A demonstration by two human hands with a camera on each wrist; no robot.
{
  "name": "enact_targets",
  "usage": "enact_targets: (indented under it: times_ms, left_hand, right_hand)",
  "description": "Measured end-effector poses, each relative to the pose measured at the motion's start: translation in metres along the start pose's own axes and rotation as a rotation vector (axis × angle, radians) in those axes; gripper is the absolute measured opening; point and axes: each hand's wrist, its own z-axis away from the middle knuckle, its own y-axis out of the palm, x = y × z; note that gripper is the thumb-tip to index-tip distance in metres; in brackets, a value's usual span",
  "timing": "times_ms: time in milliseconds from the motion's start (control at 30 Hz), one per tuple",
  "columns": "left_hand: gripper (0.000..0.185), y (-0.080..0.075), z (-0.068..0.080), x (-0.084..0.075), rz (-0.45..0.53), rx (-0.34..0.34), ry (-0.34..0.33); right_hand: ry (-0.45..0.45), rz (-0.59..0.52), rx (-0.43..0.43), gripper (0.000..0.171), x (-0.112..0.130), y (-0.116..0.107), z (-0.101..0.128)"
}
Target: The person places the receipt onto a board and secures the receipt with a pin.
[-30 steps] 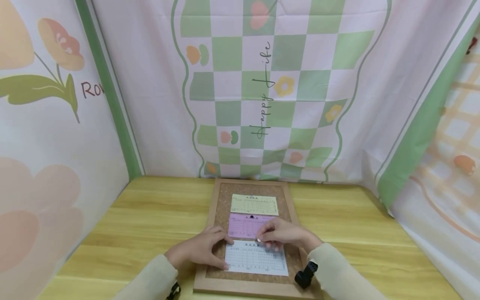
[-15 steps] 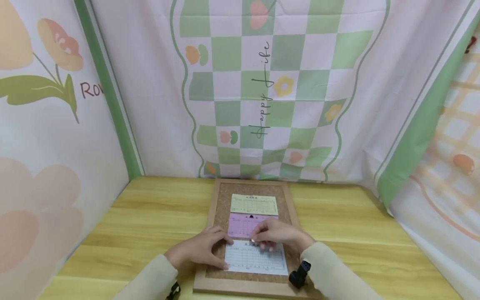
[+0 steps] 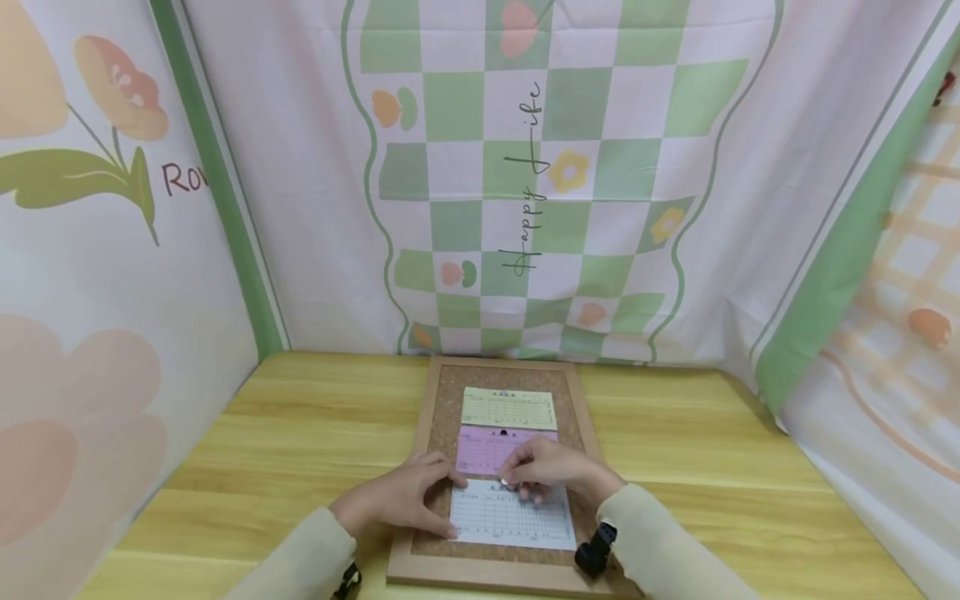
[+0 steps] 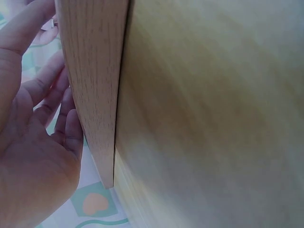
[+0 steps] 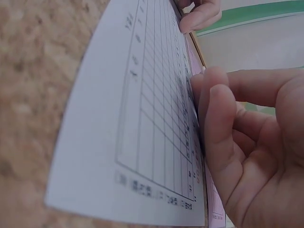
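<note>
Two hands down low on a cork board (image 3: pixel 442 392) with a wood frame, flat on the yellow wood bench (image 3: pixel 300 433).

Far left: a cloth wall with big orange flowers (image 3: pixel 120 87).

Left hand (image 3: pixel 401 500) next, lying at the left edge of the white sheet (image 3: pixel 510 521). Fingers out straight, tips pressing the sheet's left side and top corner down on the cork. Grip loose, not curled round anything. From the left wrist camera, only the palm and fingers (image 4: pixel 52 109) beside the board's wood frame (image 4: pixel 92 80).

In the middle, three paper forms in a row on the cork, all with small grid lines. Yellow sheet (image 3: pixel 509 408) farthest away, pink sheet (image 3: pixel 487 450) just under it with a dark pin (image 3: pixel 503 432) at its top, white sheet nearest.

Right hand (image 3: pixel 551 475) over the top edge of the white sheet. Fingers bent, tips pinched on a small pale thing (image 3: pixel 506 481), too tiny to name. From the right wrist camera, fingertips (image 5: pixel 216 118) touching the white sheet (image 5: pixel 142 118), near edge of the paper lifted a bit off the cork (image 5: pixel 33 71).

Behind it all: a green and white check cloth (image 3: pixel 555 167). Far right: more cloth with a green stripe (image 3: pixel 840 250).
</note>
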Motion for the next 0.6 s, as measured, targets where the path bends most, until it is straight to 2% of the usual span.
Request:
enact_targets:
  times_ms: [600]
  left_hand:
    - [0.06,0.0011,-0.0009,0.0011,0.016,-0.004,0.001]
  right_hand:
    - [0.005,0.072,-0.021,0.008,-0.0001,0.0019,-0.0025]
